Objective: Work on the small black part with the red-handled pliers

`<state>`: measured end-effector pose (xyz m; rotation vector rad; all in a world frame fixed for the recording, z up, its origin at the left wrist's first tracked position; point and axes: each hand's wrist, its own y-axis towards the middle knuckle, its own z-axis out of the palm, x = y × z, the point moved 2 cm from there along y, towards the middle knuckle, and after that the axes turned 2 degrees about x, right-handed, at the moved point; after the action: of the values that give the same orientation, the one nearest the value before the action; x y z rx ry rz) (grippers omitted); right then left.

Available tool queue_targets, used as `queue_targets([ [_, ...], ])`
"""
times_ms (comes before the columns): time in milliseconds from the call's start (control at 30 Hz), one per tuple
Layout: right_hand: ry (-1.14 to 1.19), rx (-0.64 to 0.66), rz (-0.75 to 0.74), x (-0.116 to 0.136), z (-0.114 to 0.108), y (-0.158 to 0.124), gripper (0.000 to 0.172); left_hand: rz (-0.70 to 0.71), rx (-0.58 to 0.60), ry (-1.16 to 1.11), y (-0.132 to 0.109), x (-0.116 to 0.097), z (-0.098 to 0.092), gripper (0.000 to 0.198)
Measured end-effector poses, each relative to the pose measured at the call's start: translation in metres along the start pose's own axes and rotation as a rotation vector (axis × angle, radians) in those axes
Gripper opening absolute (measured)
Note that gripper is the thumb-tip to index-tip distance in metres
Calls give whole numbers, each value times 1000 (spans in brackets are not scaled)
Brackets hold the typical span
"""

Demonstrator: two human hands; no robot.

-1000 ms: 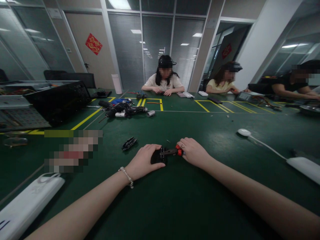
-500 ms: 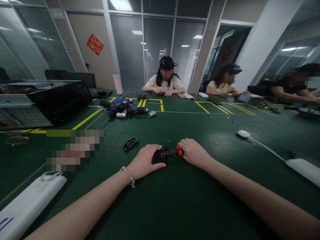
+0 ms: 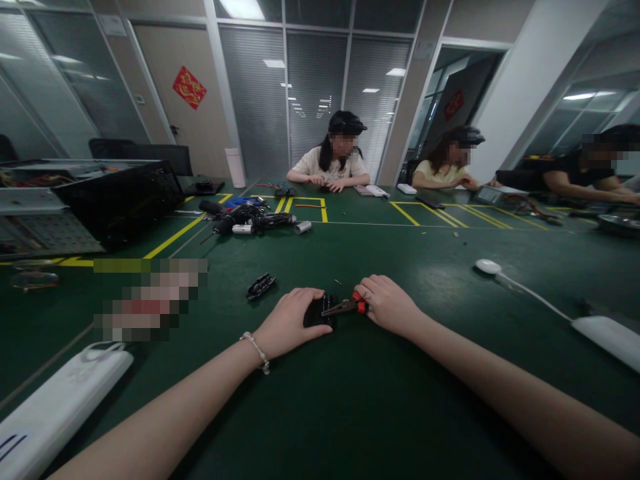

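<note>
My left hand (image 3: 293, 320) grips a small flat black part (image 3: 315, 313) on the green table, thumb along its near edge and fingers along its far edge. Silvery bits line the part's right side. In my right hand (image 3: 387, 303) are needle-nose pliers (image 3: 345, 306) with red handles, my fingers wrapped round the grips. Their jaws point left and reach over the black part's right side; whether they pinch anything is too small to tell. Another black piece (image 3: 261, 287) lies left of my hands. A tiny thin metal piece (image 3: 339, 282) rests just beyond the pliers.
An open computer case (image 3: 125, 207) stands at the left. Dark tools and cables (image 3: 245, 217) lie beyond my hands. White power banks or similar white boxes (image 3: 75, 393) sit left and right, the right one with a cord. Several people (image 3: 333, 157) sit across the table (image 3: 320, 413).
The plier jaws have tilted and shifted slightly down over the black part, and look a little more spread. My left hand holds still. The person opposite has turned their head.
</note>
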<state>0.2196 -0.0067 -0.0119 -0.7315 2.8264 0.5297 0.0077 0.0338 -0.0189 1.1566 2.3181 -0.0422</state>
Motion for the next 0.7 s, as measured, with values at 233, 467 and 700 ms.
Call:
queue_targets([
  [233, -7, -52, -4, 1, -1, 1, 30, 4, -12, 2, 1, 0, 1, 54],
  [467, -27, -55, 35, 2, -2, 1, 32, 15, -21, 2, 1, -1, 1, 53],
  [700, -14, -44, 43, 0, 0, 1, 31, -8, -21, -23, 1, -1, 0, 54],
])
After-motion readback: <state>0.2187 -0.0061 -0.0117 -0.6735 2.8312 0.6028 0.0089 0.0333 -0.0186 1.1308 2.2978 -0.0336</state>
